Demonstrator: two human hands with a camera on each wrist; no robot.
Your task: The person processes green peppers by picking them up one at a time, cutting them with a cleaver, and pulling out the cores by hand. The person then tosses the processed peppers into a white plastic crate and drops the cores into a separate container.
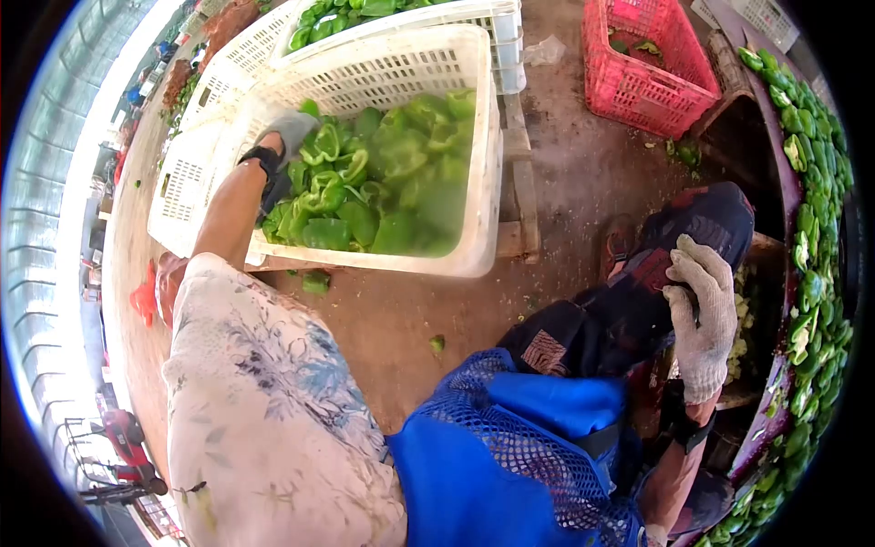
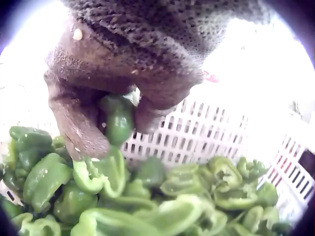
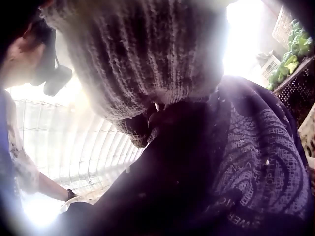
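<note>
One green pepper (image 2: 118,124) is pinched in my left hand (image 2: 128,64), its long axis running twelve to six o'clock in the left wrist view, rounded end toward six, over the cut peppers (image 1: 387,173) in the white crate (image 1: 488,182). At three o'clock in the head view, my right hand (image 1: 705,319) lies loosely bent, unclenched, at my dark trousers (image 1: 670,242).

A red crate (image 1: 643,96) stands on the brown floor (image 1: 570,205) near crumpled plastic (image 1: 545,51).
</note>
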